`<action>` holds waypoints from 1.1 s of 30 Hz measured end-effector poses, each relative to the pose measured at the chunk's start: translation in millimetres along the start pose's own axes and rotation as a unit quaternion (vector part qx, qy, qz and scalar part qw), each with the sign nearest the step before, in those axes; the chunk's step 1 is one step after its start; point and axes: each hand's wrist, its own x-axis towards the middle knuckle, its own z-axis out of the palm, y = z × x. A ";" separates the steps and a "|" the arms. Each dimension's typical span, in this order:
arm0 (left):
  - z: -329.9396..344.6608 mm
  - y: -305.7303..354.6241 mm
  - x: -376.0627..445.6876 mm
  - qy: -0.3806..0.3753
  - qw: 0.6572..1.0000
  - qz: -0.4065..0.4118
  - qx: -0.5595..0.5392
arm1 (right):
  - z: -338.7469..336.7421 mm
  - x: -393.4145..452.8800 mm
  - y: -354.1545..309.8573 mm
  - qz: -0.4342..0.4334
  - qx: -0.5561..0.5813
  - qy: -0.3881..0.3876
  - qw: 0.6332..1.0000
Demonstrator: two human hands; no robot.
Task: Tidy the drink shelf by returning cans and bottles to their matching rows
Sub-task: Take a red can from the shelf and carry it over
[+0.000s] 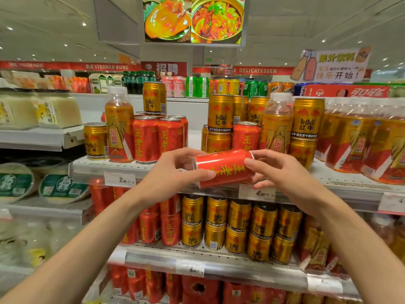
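A red can [225, 166] with yellow characters lies sideways in the air in front of the top shelf [122, 167]. My left hand [175, 170] grips its left end and my right hand [278, 170] grips its right end. Behind it, red cans [157, 138] stand in a group on the left of the shelf, with a gold can [154, 98] stacked on top. A gold can [95, 141] and an orange bottle [119, 128] stand left of them. On the right, stacked gold cans [220, 115], one red can [246, 136] and an orange bottle [277, 125] are mixed together.
Shrink-wrapped orange bottles [361, 141] fill the shelf's right end. The shelf below holds red cans [171, 229] on the left and stacked gold cans [240, 227] to the right. White tubs [61, 188] sit on the neighbouring shelves at left. Price tags [120, 179] line the shelf edges.
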 end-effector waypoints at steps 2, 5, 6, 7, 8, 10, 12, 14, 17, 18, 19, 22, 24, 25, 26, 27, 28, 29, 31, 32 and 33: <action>-18.7 -8.3 -2.1 -0.011 1.000 0.003 -0.015 | 18.0 4.3 -6.8 -0.002 -0.016 0.009 1.000; -52.5 -23.2 -6.4 -0.012 0.999 0.004 -0.041 | 55.1 12.3 -21.7 -0.013 -0.035 0.026 0.999; -64.2 -28.7 -7.7 -0.008 0.999 0.008 -0.047 | 69.5 15.9 -25.8 -0.016 -0.036 0.032 0.999; -76.2 -34.7 -8.7 -0.001 0.999 0.011 -0.052 | 84.6 19.8 -29.3 -0.019 -0.035 0.036 0.999; -88.1 -39.7 -9.9 0.004 0.998 0.016 -0.057 | 100.2 23.7 -33.1 -0.020 -0.031 0.041 0.998; -110.1 -50.1 -11.7 0.009 0.998 0.023 -0.064 | 128.5 31.6 -38.0 -0.019 -0.013 0.051 0.998; -129.4 -59.6 -13.8 0.008 0.997 0.024 -0.073 | 152.8 39.4 -44.1 -0.015 0.020 0.058 0.998; -145.0 -67.6 -16.0 0.006 0.997 0.021 -0.081 | 171.8 45.8 -50.6 -0.014 0.056 0.060 0.997; -159.6 -76.2 -20.1 0.017 0.996 0.020 -0.091 | 191.4 56.1 -57.3 -0.027 0.036 0.064 0.997; -162.4 -78.3 -21.8 0.022 0.996 0.022 -0.088 | 196.8 58.6 -60.7 -0.036 0.024 0.064 0.997; -164.7 -80.3 -23.0 0.025 0.996 0.024 -0.088 | 200.9 61.9 -62.5 -0.044 0.016 0.064 0.997; -170.0 -80.8 -25.7 0.028 0.997 0.019 -0.073 | 208.1 71.4 -68.6 -0.052 0.015 0.064 0.996; -174.8 -77.0 -27.9 0.025 0.999 0.029 -0.022 | 210.2 75.5 -73.0 -0.060 0.019 0.069 0.996; -177.4 -75.3 -28.1 0.027 0.999 0.041 0.007 | 210.5 77.9 -73.8 -0.062 0.019 0.073 0.995; -179.7 -74.1 -27.9 0.032 0.997 0.056 0.033 | 209.9 79.4 -75.2 -0.066 0.013 0.077 0.995; -181.7 -74.2 -26.8 0.043 0.995 0.068 0.052 | 209.1 80.6 -76.0 -0.073 0.003 0.082 0.994; -183.8 -75.0 -25.3 0.062 0.993 0.077 0.062 | 208.2 81.1 -77.1 -0.083 -0.008 0.086 0.993; -185.6 -75.8 -22.9 0.092 0.990 0.080 0.066 | 206.8 81.7 -76.7 -0.090 -0.019 0.090 0.992; -188.5 -76.0 -13.2 0.157 0.981 0.078 0.083 | 202.8 82.4 -73.9 -0.093 -0.031 0.094 0.991; -189.1 -74.3 -6.3 0.184 0.975 0.077 0.099 | 201.2 82.2 -72.6 -0.092 -0.034 0.096 0.991; -189.2 -71.0 1.0 0.205 0.969 0.076 0.115 | 200.1 82.1 -71.8 -0.091 -0.034 0.099 0.990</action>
